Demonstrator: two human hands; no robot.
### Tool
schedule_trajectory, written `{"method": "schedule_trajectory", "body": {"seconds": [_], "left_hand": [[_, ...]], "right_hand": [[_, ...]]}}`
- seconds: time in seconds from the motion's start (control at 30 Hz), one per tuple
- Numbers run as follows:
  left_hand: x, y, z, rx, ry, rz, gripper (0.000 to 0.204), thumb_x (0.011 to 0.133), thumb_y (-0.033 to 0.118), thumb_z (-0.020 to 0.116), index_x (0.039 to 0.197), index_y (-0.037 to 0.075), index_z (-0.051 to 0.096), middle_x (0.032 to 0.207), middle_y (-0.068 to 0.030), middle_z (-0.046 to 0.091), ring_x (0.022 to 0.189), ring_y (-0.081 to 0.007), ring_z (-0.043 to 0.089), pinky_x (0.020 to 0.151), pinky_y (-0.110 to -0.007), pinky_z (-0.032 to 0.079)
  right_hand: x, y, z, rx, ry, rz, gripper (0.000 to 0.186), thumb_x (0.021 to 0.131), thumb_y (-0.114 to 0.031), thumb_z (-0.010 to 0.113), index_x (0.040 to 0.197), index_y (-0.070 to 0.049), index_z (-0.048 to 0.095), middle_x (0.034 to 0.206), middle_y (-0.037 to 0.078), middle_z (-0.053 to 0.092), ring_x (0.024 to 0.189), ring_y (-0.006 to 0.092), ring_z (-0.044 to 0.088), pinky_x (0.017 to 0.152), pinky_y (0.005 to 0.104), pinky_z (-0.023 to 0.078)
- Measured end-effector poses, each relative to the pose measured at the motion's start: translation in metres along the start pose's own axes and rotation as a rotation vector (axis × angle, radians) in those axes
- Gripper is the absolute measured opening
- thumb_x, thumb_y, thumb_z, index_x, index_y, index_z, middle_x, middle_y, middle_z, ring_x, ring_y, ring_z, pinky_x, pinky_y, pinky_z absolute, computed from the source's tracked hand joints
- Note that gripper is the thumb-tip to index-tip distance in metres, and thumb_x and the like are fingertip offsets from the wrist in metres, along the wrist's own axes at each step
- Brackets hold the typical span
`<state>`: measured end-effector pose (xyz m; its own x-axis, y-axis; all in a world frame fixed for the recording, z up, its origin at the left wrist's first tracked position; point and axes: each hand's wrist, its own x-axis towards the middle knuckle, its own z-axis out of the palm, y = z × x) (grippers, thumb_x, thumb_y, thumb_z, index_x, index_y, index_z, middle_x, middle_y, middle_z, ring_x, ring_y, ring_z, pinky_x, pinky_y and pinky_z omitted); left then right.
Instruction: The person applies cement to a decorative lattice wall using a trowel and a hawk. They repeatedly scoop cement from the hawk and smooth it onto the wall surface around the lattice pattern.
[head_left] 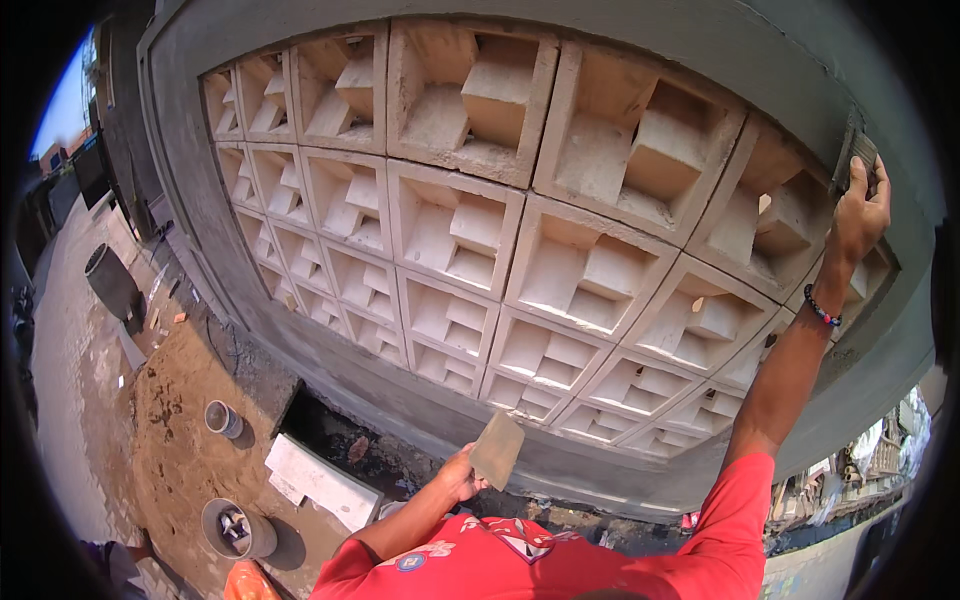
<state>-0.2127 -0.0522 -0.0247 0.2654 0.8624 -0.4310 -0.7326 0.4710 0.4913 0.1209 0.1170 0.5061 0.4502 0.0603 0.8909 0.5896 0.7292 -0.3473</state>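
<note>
My right hand (862, 215) is raised at the upper right, closed on a flat, grey ridged tool (852, 147) against the grey rendered border (780, 55) around a panel of pale patterned breeze blocks (460, 230). My left hand (462, 476), low in the middle, grips a rectangular grey-brown board or float (497, 450), held out in front of the lower rows of blocks. Whether mortar is on that board I cannot tell.
At the lower left are a sand heap (175, 420), a small bucket (222, 420), a larger bucket (238, 528), a white slab (320, 483) and a dark drum (115, 285). A dark trench runs along the wall's foot. Piled rubble (850, 480) lies at the right.
</note>
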Motion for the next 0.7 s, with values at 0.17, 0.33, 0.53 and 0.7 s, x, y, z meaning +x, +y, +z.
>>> {"method": "schedule_trajectory", "body": {"seconds": [0.17,0.33,0.53,0.7], "left_hand": [[-0.022,-0.006,0.018,-0.103,0.183,0.060,0.024,0.094,0.028,0.049,0.116,0.019,0.048,0.090,-0.0008,0.060,0.068,-0.0132,0.060,0.047,-0.027,0.047],[-0.056,-0.003,0.017,-0.210,0.303,0.169,0.028,0.093,0.029,0.049,0.119,0.019,0.047,0.091,0.0005,0.058,0.079,-0.0134,0.057,0.058,-0.032,0.046],[-0.108,-0.004,-0.029,-0.422,0.368,0.427,0.030,0.090,0.029,0.056,0.117,0.018,0.049,0.106,-0.0037,0.061,0.093,-0.0176,0.062,0.076,-0.040,0.051],[-0.146,0.002,-0.051,-0.456,0.344,0.670,0.032,0.092,0.029,0.052,0.119,0.012,0.046,0.104,-0.0047,0.060,0.089,-0.0170,0.063,0.070,-0.037,0.054]], "right_hand": [[-0.086,-0.066,0.098,-0.151,-0.235,-0.256,0.041,0.088,-0.025,0.060,0.122,-0.003,0.055,0.101,0.011,0.064,0.089,0.0133,0.058,0.079,0.0236,0.045],[-0.180,-0.095,0.162,0.687,-0.926,0.136,0.034,0.092,-0.018,0.053,0.123,-0.003,0.054,0.116,0.013,0.058,0.103,0.0175,0.056,0.086,0.0272,0.046],[-0.366,-0.158,0.121,1.446,-1.486,1.184,0.028,0.093,-0.012,0.046,0.117,0.003,0.049,0.107,0.012,0.059,0.094,0.0211,0.059,0.080,0.0366,0.049],[-0.451,-0.171,0.086,1.596,-1.630,1.802,0.029,0.088,-0.007,0.050,0.115,0.005,0.050,0.106,0.015,0.061,0.091,0.0246,0.063,0.079,0.0355,0.054]]}}
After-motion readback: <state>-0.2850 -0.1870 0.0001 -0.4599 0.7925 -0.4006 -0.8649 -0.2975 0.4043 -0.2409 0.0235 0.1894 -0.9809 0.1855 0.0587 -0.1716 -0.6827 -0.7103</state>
